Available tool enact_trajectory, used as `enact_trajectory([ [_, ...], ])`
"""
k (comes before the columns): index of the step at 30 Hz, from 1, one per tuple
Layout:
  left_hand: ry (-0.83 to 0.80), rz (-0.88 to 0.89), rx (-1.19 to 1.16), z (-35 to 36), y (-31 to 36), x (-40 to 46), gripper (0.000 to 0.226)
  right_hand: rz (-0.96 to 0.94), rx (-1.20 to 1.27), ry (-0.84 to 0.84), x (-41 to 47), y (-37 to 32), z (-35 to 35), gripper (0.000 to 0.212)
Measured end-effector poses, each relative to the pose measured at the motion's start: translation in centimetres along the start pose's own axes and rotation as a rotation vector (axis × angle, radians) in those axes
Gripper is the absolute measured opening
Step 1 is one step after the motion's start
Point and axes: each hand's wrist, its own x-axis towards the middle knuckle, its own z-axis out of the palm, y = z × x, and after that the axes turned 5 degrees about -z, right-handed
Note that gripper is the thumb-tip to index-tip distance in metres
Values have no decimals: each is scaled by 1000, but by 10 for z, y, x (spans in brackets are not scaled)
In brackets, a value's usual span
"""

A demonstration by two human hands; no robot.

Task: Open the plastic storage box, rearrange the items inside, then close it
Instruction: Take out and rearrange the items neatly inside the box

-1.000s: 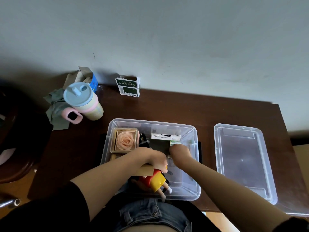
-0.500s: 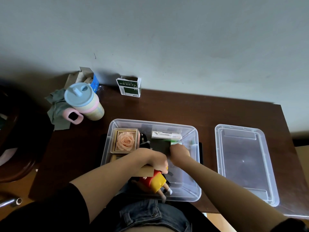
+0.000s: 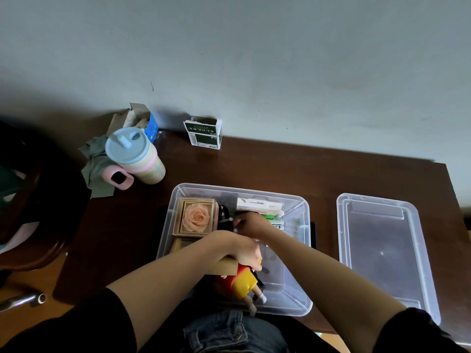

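Observation:
The clear plastic storage box stands open at the table's front edge. Its lid lies flat to the right. Inside at the back left is a framed peach rose box; a white carton lies along the back wall with green packets beside it. My left hand grips the top of a toy figure in red and yellow at the box's front, over a tan cardboard piece. My right hand reaches left, its fingers curled on a black item beside the rose box.
A pastel cup with a blue lid stands at the back left on a grey cloth. A green and white carton and an opened blue box stand by the wall. A dark chair is at left.
My right hand has moved left across the box's middle, from the green packets to the black item by the rose box. My left hand stays on the toy figure.

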Motion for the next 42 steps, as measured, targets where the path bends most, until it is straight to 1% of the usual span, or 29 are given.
enact_trajectory([
  [3,1,0,-8,0,0,1,23,-38,-119,-33,1,1,0,17],
  [7,0,7,1,-1,0,1,24,-124,-340,-77,2,1,-1,19],
  [10,-5,8,-4,-2,-1,2,28,-183,-439,-62,-1,-2,-4,17],
  [13,-8,15,-2,-2,-2,4,33,-267,-655,-34,-7,1,-7,11],
  [15,-12,20,10,-2,-3,5,32,-287,-766,-15,-12,7,-11,9],
  [17,-16,12,21,-2,-3,5,31,-283,-840,-33,-15,15,-13,15],
  [20,-15,5,20,-2,-4,5,30,-232,-810,-73,-16,23,-12,21],
  [23,-3,14,20,-1,-4,4,34,-200,-727,30,-16,19,-10,21],
  [26,13,10,24,-1,-2,1,41,-198,-752,157,-20,12,-6,24],
  [29,22,16,13,-1,1,-4,42,-166,-776,207,-22,6,-3,26],
  [32,17,7,7,-1,3,-6,42,-146,-789,163,-21,5,-5,24],
  [38,23,-3,-24,-3,2,-7,41,-113,-731,105,-24,-3,-14,19],
  [40,15,-4,-28,-2,-1,-4,34,-99,-770,46,-30,-4,-22,17],
  [42,17,0,-28,-2,-2,-1,28,-71,-822,-36,-38,-1,-32,19],
])
